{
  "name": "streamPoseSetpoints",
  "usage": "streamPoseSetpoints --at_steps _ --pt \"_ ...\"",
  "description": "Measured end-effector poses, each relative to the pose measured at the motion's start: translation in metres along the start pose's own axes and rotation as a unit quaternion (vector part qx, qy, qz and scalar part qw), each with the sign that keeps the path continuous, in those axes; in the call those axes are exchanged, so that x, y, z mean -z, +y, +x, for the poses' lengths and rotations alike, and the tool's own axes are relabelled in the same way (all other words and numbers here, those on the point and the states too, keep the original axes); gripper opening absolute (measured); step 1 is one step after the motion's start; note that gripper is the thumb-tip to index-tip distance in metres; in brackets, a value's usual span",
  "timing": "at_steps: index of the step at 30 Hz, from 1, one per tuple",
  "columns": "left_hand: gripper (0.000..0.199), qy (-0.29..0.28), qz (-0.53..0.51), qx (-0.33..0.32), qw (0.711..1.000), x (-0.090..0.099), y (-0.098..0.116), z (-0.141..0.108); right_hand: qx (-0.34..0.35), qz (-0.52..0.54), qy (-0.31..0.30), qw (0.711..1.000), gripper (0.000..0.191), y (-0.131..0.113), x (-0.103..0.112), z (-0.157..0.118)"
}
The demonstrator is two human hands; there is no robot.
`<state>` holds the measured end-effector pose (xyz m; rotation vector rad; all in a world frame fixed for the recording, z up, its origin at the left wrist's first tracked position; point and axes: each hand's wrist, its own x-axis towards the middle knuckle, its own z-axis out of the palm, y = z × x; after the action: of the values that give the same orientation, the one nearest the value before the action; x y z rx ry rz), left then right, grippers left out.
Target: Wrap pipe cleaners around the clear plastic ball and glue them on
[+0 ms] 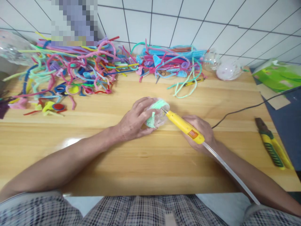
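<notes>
My left hand (138, 117) is closed around a small clear plastic ball (161, 119) at the middle of the table. Mint-green fuzzy pieces (160, 104) sit on the ball's top and left side, partly covered by my fingers. My right hand (199, 130) grips a yellow hot glue gun (182, 124), its metal nozzle pointing left at the ball, close to or touching the green piece. From the glue gun's rear a long translucent glue stick (231, 172) runs back over my right forearm.
Tangled colourful pipe cleaners (77, 69) and bundled ones (174, 58) lie along the back by the tiled wall. Clear balls (228, 69) stand at the back right. Pliers (270, 144) lie at the right edge. A black cord (242, 108) crosses the right side near a green package (278, 75).
</notes>
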<state>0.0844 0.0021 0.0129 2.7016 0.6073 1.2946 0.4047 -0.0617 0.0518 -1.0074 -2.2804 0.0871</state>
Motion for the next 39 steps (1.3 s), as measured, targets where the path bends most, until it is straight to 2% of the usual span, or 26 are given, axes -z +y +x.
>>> streamPoseSetpoints --at_steps 5,10,15,19,22,26,31,39 --pt "0.064 0.001 -0.007 0.008 1.0 -0.001 0.0 0.0 0.003 -0.004 -0.003 1.0 0.03 0.003 -0.002 0.0" --pt "0.065 0.001 -0.004 -0.002 1.0 0.0 0.0 0.002 -0.002 0.015 0.035 0.999 0.032 0.009 -0.005 -0.006" --pt "0.065 -0.001 -0.008 0.016 1.0 -0.001 0.0 0.0 -0.009 0.007 0.014 1.0 0.031 0.011 -0.004 -0.006" --pt "0.066 -0.008 -0.013 0.01 1.0 -0.001 0.001 -0.001 0.017 0.017 0.053 0.998 0.032 0.011 -0.005 -0.005" --pt "0.068 -0.001 -0.02 0.016 1.0 -0.002 0.0 -0.001 -0.012 0.024 0.02 0.999 0.032 0.01 -0.005 -0.006" --pt "0.068 0.009 -0.023 0.017 1.0 -0.003 -0.001 -0.002 -0.077 0.03 -0.041 0.996 0.018 0.013 -0.006 -0.013" --pt "0.068 0.006 -0.027 0.019 0.999 -0.003 -0.001 -0.002 -0.065 0.015 0.009 0.998 0.027 0.02 -0.014 -0.023" --pt "0.067 -0.003 -0.011 0.006 1.0 0.0 0.001 0.001 -0.042 0.001 0.045 0.998 0.027 0.018 -0.017 -0.02"
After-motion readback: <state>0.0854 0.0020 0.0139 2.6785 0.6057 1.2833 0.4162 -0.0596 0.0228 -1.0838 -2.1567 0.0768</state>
